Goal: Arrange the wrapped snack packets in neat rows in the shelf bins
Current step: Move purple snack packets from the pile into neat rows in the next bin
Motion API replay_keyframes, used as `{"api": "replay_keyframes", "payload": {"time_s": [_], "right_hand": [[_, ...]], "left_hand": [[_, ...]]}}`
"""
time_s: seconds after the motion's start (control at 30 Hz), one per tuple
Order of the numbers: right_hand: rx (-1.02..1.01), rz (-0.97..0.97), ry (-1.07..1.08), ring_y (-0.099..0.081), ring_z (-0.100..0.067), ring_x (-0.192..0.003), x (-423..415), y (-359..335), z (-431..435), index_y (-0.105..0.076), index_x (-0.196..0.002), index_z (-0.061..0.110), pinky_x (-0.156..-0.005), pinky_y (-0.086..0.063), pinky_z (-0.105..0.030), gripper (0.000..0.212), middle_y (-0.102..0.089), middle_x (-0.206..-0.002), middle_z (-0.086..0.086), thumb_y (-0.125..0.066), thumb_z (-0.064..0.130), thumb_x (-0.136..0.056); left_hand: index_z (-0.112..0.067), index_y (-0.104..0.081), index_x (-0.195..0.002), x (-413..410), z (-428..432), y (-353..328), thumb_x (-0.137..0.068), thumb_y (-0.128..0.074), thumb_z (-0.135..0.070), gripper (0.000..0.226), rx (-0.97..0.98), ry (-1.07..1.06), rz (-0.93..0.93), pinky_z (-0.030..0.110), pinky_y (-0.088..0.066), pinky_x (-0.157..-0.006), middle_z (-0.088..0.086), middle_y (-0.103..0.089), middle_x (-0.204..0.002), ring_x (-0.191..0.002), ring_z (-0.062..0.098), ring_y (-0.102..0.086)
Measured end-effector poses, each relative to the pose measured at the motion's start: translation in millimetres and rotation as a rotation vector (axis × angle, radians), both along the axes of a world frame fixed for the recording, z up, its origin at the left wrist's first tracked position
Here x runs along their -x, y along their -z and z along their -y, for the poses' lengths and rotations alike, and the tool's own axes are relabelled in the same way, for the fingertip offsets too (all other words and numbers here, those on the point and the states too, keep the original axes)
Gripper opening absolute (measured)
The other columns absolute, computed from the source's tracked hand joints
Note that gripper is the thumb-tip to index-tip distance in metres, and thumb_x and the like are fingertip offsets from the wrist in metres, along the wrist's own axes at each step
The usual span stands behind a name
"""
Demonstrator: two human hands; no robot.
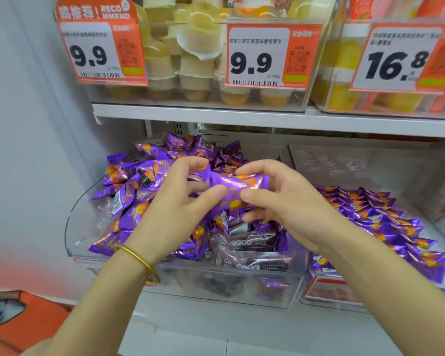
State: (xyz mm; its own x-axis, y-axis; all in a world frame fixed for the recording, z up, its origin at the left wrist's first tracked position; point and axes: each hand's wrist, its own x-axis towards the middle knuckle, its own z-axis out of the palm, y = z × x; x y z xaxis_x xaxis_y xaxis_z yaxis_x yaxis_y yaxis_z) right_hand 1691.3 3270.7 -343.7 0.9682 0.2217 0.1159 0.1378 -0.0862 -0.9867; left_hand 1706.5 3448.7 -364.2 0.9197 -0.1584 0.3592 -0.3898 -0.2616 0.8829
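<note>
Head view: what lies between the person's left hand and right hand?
Shiny purple foil snack packets, gripped from both sides by the left hand and right hand; seen in the head view.

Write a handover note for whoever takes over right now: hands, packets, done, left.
Left hand grips the left end of the held purple packet; right hand pinches its right end, above the left bin.
Left bin: loose purple packets in a jumbled heap, dark packets at the front.
Right bin: rowed packets lie in neat overlapping lines.
Done: right bin looks arranged.
Left: place the held one, then row up the left bin's heap.
</note>
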Motion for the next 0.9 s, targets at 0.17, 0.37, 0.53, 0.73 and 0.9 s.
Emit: {"api": "replay_keyframes", "payload": {"time_s": [0.17, 0.37, 0.53, 0.73, 0.9], "right_hand": [[0.236, 0.137, 0.228, -0.060, -0.015, -0.057, 0, -4, 14, -0.058, -0.095, 0.032, -0.072, -0.052, -0.056, 0.029, -0.062, -0.083, 0.001, -0.058, 0.006, -0.083], [0.202, 0.074, 0.216, -0.057, -0.020, -0.057, 2, -2, 20, -0.057, -0.096, 0.031, -0.074, -0.050, -0.054, 0.024, -0.071, -0.076, -0.006, -0.059, 0.011, -0.083], [-0.102, 0.006, 0.153, -0.055, -0.017, -0.054, 7, -6, 28, -0.058, -0.107, 0.011, -0.056, -0.049, -0.028, 0.026, -0.066, -0.078, -0.010, -0.055, -0.004, -0.086], [-0.251, -0.091, -0.098, -0.059, -0.020, -0.063, 15, -4, 39, -0.066, -0.097, 0.006, -0.054, -0.052, -0.024, 0.029, -0.067, -0.082, -0.013, -0.062, 0.003, -0.069], [-0.036, -0.004, -0.110, -0.061, -0.011, -0.070, 20, -11, 58, -0.071, -0.090, 0.025, -0.064, -0.049, -0.026, 0.025, -0.071, -0.086, 0.000, -0.067, 0.011, -0.069]], "left_hand": [[-0.005, -0.061, -0.115, -13, -6, 18, -0.084, -0.057, 0.006, 0.033, -0.670, -0.064, 0.418, 0.025, -0.039, -0.092, 0.005, -0.058, -0.103, -0.096, 0.017, -0.054], [-0.007, -0.067, -0.103, -24, 3, 16, -0.084, -0.064, -0.005, 0.020, -0.868, -0.069, 0.407, 0.032, -0.037, -0.091, 0.009, -0.061, -0.104, -0.102, 0.029, -0.052], [-0.012, -0.064, -0.080, -16, 4, 3, -0.085, -0.064, -0.016, 0.007, -0.533, -0.159, 0.339, 0.015, -0.033, -0.065, -0.004, -0.051, -0.074, -0.069, 0.008, -0.045], [-0.012, -0.053, -0.075, -2, 17, -10, -0.092, -0.053, -0.017, 0.017, -0.187, -0.041, 0.065, 0.014, -0.040, -0.050, 0.004, -0.052, -0.065, -0.049, 0.008, -0.046], [-0.014, -0.058, -0.081, 6, 41, -19, -0.093, -0.050, -0.007, 0.016, 0.051, 0.098, -0.044, 0.026, -0.050, -0.048, 0.012, -0.063, -0.072, -0.047, 0.018, -0.057]]}}
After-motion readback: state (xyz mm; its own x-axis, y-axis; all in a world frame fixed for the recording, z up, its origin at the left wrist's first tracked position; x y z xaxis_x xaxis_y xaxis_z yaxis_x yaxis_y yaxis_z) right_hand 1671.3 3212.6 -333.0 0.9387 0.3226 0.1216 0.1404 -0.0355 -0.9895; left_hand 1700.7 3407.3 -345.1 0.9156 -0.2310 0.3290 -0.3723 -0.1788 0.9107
